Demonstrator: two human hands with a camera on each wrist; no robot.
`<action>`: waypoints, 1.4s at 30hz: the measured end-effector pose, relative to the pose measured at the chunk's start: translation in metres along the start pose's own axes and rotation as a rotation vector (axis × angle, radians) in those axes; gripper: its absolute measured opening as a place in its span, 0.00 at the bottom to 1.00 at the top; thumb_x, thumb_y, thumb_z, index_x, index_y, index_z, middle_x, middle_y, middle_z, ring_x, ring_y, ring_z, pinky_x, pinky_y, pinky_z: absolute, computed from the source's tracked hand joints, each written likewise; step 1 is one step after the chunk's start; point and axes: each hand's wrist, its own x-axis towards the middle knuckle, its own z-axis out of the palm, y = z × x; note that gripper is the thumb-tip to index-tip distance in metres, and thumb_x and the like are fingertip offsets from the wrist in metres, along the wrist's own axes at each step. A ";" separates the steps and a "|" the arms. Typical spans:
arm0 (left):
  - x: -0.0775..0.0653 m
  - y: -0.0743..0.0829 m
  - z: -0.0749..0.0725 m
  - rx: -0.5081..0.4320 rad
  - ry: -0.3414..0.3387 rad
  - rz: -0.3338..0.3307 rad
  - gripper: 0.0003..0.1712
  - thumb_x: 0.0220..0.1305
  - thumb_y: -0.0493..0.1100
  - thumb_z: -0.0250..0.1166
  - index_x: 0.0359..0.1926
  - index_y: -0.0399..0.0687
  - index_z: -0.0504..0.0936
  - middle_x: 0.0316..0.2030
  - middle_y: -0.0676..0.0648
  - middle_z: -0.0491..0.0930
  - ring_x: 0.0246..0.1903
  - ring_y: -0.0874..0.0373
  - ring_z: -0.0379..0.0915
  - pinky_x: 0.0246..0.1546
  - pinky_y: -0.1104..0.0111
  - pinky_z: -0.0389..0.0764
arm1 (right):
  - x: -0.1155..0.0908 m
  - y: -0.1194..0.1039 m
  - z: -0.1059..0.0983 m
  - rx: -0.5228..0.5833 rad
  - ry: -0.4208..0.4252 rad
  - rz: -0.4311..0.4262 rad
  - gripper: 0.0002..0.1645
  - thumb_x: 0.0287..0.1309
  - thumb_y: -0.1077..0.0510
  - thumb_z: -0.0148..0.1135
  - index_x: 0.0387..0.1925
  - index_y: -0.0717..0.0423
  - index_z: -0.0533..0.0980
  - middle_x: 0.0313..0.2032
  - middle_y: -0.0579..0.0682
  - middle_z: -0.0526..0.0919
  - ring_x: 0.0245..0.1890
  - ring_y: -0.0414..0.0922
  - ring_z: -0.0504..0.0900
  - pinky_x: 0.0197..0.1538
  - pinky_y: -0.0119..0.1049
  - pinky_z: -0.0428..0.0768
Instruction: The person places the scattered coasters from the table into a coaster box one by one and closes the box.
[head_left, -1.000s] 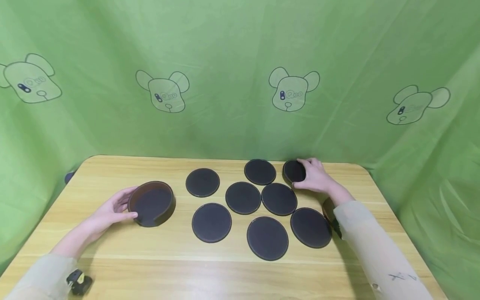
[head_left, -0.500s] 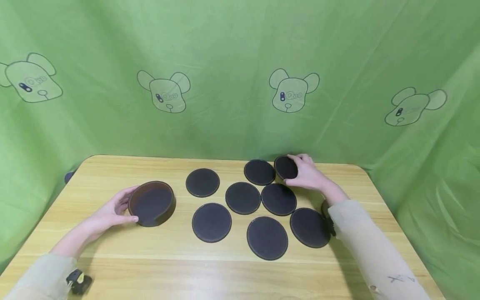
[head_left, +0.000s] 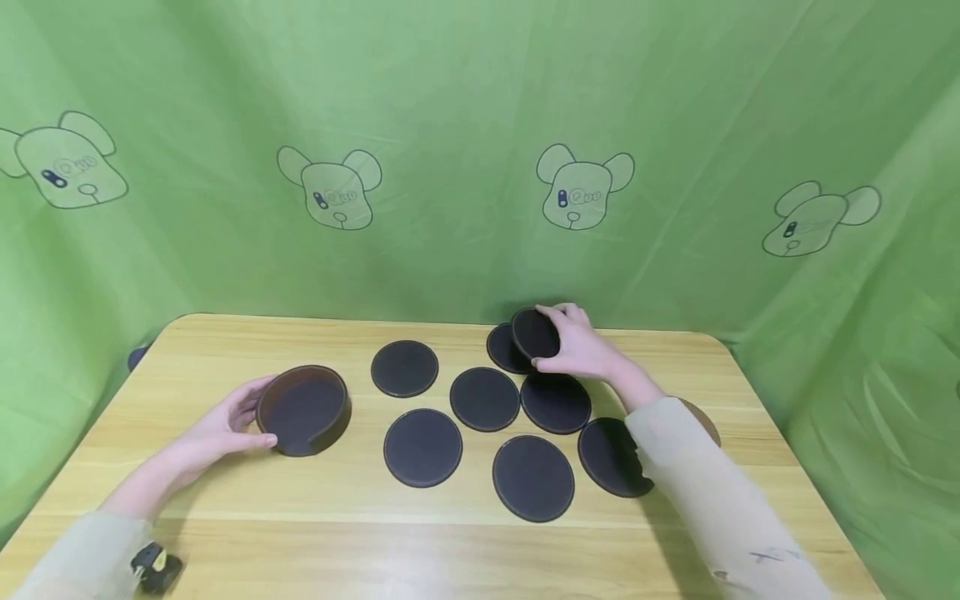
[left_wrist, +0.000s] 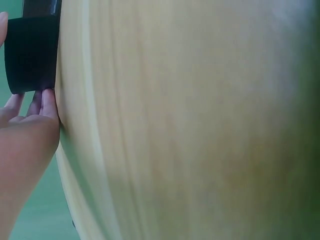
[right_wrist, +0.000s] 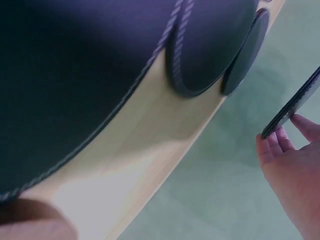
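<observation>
Left hand (head_left: pixel 225 425): thumb and fingers clamped on the outer wall of one round coaster holder (head_left: pixel 303 408). We record it as open-topped, dark-floored, brown on its inner wall, with a gap in the wall on the near side, toward the right hand. It stands upright on the wood-grain tabletop (head_left: pixel 330 558).

Right hand (head_left: pixel 577 346): well apart from the left; thumb and fingers pinch the held coaster (head_left: pixel 536 332) by its edge. Round, black, tilted. Whether it is one disc or more, we cannot tell.

Flat coasters, round, black, stitched at the rim: seven. Nearest the left hand, past the holder, we list a far coaster (head_left: pixel 405 368) and a near coaster (head_left: pixel 423 447). Midway between the hands lies a middle coaster (head_left: pixel 485 399), just beside another coaster (head_left: pixel 556 403) placed slightly nearer us than the right hand. Nearer us again, a front coaster (head_left: pixel 533 478); below the right forearm, a coaster partly covered (head_left: pixel 609 454) by the right sleeve (head_left: pixel 712 492). Behind the held coaster, one overlapped coaster (head_left: pixel 502 350); contact between these two we cannot confirm.

Beyond the right sleeve: one brown round-edged item (head_left: pixel 702 421), mostly hidden. On the left sleeve (head_left: pixel 86 554): a small black device (head_left: pixel 156 568). Behind both hands: a green curtain (head_left: pixel 457 250) printed with bear heads.
</observation>
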 end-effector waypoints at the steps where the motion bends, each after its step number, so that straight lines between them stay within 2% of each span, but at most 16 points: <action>1: 0.000 0.000 0.000 0.003 0.000 -0.001 0.55 0.62 0.31 0.73 0.81 0.29 0.49 0.76 0.40 0.63 0.60 0.85 0.66 0.60 0.89 0.68 | 0.001 -0.005 0.001 0.002 -0.002 -0.010 0.61 0.49 0.47 0.73 0.81 0.64 0.58 0.70 0.73 0.61 0.71 0.68 0.60 0.70 0.70 0.71; 4: 0.000 0.000 0.000 0.009 -0.003 -0.012 0.55 0.63 0.32 0.73 0.81 0.30 0.49 0.77 0.27 0.56 0.60 0.86 0.65 0.59 0.89 0.68 | 0.006 -0.019 0.005 0.005 -0.011 -0.038 0.62 0.49 0.47 0.73 0.81 0.63 0.58 0.70 0.73 0.61 0.71 0.68 0.61 0.70 0.69 0.71; 6: 0.000 0.000 0.000 0.010 -0.006 -0.020 0.55 0.63 0.32 0.73 0.82 0.30 0.49 0.78 0.24 0.52 0.60 0.86 0.64 0.59 0.90 0.68 | 0.008 -0.029 0.007 0.007 -0.016 -0.065 0.62 0.49 0.47 0.74 0.81 0.63 0.58 0.70 0.72 0.61 0.71 0.68 0.61 0.70 0.69 0.71; 14: 0.000 0.001 -0.001 0.002 -0.012 -0.036 0.55 0.64 0.33 0.73 0.82 0.31 0.49 0.79 0.24 0.50 0.60 0.87 0.60 0.59 0.91 0.66 | 0.021 -0.064 0.020 0.036 -0.045 -0.153 0.63 0.46 0.48 0.75 0.81 0.63 0.58 0.71 0.69 0.61 0.71 0.65 0.62 0.70 0.65 0.73; 31: 0.000 0.000 -0.002 -0.023 -0.021 -0.027 0.55 0.63 0.32 0.73 0.82 0.30 0.48 0.78 0.22 0.50 0.60 0.86 0.62 0.59 0.90 0.66 | 0.045 -0.140 0.055 0.014 -0.105 -0.290 0.64 0.46 0.45 0.77 0.82 0.58 0.59 0.73 0.64 0.62 0.72 0.61 0.63 0.69 0.58 0.77; 35: 0.000 -0.001 -0.002 -0.034 -0.018 -0.023 0.55 0.63 0.32 0.73 0.81 0.30 0.49 0.78 0.27 0.55 0.61 0.85 0.63 0.59 0.90 0.66 | 0.049 -0.159 0.063 0.000 -0.128 -0.326 0.65 0.45 0.44 0.77 0.82 0.58 0.59 0.73 0.64 0.62 0.71 0.59 0.64 0.69 0.55 0.77; 38: 0.000 -0.002 -0.002 -0.041 -0.014 -0.020 0.54 0.63 0.32 0.73 0.81 0.31 0.50 0.75 0.41 0.63 0.61 0.85 0.64 0.60 0.90 0.66 | 0.051 -0.173 0.070 -0.004 -0.143 -0.349 0.65 0.45 0.44 0.77 0.82 0.56 0.59 0.73 0.64 0.62 0.70 0.58 0.65 0.68 0.54 0.78; 40: -0.001 -0.002 -0.002 -0.041 -0.012 -0.020 0.54 0.62 0.32 0.73 0.81 0.31 0.50 0.74 0.48 0.65 0.61 0.85 0.64 0.60 0.90 0.66 | 0.051 -0.182 0.074 -0.001 -0.149 -0.359 0.65 0.45 0.44 0.77 0.82 0.55 0.59 0.73 0.63 0.62 0.70 0.57 0.64 0.68 0.52 0.78; 42: -0.001 -0.002 -0.002 -0.039 -0.012 -0.022 0.54 0.62 0.32 0.73 0.81 0.31 0.50 0.74 0.46 0.65 0.61 0.85 0.64 0.60 0.90 0.66 | 0.052 -0.191 0.079 -0.006 -0.152 -0.372 0.64 0.44 0.43 0.77 0.82 0.54 0.60 0.73 0.62 0.63 0.71 0.56 0.64 0.68 0.51 0.79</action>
